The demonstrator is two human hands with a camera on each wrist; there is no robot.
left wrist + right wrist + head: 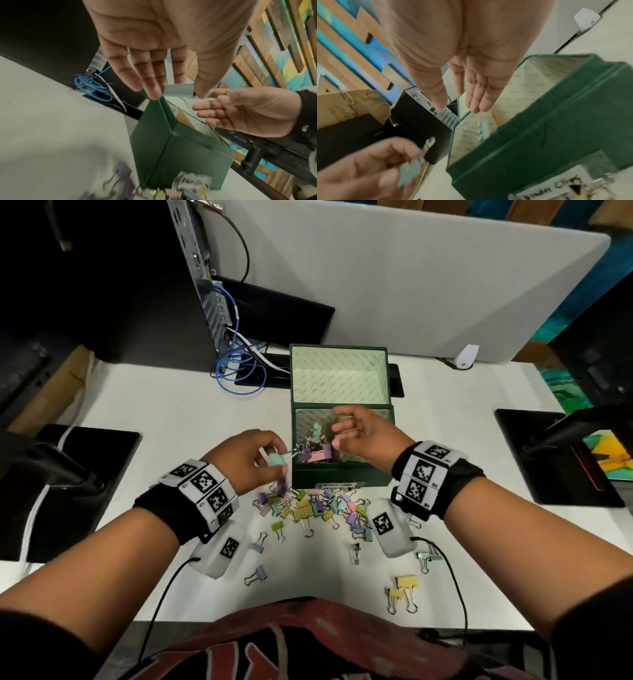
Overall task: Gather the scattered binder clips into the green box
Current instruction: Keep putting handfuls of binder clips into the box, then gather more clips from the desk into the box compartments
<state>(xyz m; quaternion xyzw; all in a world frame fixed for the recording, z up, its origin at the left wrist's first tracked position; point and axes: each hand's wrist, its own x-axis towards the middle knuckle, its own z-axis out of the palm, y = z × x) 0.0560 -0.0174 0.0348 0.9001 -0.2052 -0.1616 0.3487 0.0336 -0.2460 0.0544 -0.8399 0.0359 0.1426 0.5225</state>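
Observation:
The green box (pixel 342 475) stands open at the table's middle, its lid tipped back, with pink and purple binder clips (pixel 317 455) inside. My left hand (pixel 275 465) pinches a mint binder clip (pixel 278 459) just outside the box's left wall; the left wrist view shows the mint binder clip (pixel 179 90) between thumb and fingers. My right hand (pixel 337 433) hovers over the box with relaxed fingers and holds nothing. Below it is another mint clip (pixel 317 429). A pile of pastel clips (pixel 308 506) lies in front of the box.
Loose clips lie nearer me, yellow ones (pixel 406 583) to the right and a blue one (pixel 257 573) to the left. Black mats (pixel 85 474) (pixel 548 460) flank the work area. A computer tower (pixel 191 285) and blue cable (pixel 239 368) sit behind left, before a white divider (pixel 411 285).

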